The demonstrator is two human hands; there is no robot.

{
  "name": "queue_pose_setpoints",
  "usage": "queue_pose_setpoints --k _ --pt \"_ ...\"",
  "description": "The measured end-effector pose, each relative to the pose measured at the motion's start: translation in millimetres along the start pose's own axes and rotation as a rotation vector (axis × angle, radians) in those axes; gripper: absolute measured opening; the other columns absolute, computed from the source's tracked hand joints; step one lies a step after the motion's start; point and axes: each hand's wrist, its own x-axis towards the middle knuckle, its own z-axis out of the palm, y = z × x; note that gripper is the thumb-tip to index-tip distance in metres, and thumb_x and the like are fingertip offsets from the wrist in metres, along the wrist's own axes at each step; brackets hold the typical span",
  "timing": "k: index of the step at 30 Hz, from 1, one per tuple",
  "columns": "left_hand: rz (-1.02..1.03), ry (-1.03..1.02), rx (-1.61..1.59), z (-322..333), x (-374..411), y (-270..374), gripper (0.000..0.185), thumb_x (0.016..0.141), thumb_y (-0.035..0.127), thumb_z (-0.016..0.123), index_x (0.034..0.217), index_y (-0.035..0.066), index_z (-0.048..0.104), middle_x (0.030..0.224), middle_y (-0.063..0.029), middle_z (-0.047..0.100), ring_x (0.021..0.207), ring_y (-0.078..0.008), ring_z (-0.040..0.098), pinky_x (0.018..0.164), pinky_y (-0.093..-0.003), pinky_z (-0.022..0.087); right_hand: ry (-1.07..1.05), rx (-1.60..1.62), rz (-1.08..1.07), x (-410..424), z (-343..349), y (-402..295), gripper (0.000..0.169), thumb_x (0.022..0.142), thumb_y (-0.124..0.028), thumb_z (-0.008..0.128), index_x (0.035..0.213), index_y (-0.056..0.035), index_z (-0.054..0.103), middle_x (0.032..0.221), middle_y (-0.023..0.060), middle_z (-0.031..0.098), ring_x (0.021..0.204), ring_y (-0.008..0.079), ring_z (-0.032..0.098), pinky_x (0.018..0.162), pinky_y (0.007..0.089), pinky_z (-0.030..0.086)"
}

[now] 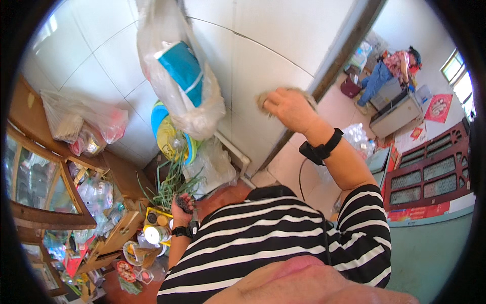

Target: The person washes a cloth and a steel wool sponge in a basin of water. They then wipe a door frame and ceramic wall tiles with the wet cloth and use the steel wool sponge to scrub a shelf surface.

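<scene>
My right hand (290, 110) presses a beige cloth (303, 95) against the white tiled wall (258, 64), near the edge of a doorway. My left hand (183, 208) is low on the left, its fingers curled around a dark grey mesh scourer (183, 204). Just beyond the left hand lies a bunch of green onions (171, 182). A clear plastic bag (212, 114) with a blue packet (182, 72) inside hangs on the wall between the hands, above a blue and green basin (159, 117).
On the left stands a wooden cabinet (49, 216) with its glazed door ajar, holding plastic bags. A yellow rack (148, 216) of jars is beside my left arm. A white pipe (231, 150) runs low along the wall. Through the doorway, another person (387, 72) leans over a counter.
</scene>
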Motion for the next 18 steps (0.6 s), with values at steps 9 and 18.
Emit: queue_pose_setpoints --k 9,18 --pt "0.013 0.07 0.065 48.1 -31.8 -57.4 0.052 0.093 0.048 0.033 0.096 0.005 0.062 0.072 -0.0016 0.059 0.056 -0.0143 0.046 0.044 -0.0257 0.033 0.538 0.419 0.161 -129.4 -26.9 47.6 0.045 0.07 0.007 0.055 0.114 -0.0044 0.056 0.102 0.0159 0.056 0.097 0.0353 0.055 0.081 0.0379 0.047" --pt "0.021 -0.068 0.074 58.0 -71.8 -87.5 0.042 0.093 0.04 0.039 0.098 0.004 0.061 0.075 -0.0027 0.06 0.057 -0.0137 0.046 0.045 -0.0251 0.031 0.833 0.391 0.515 -71.8 25.1 63.7 0.024 0.075 -0.009 0.06 0.098 -0.0012 0.056 0.095 0.0178 0.056 0.087 0.0375 0.056 0.074 0.0423 0.047"
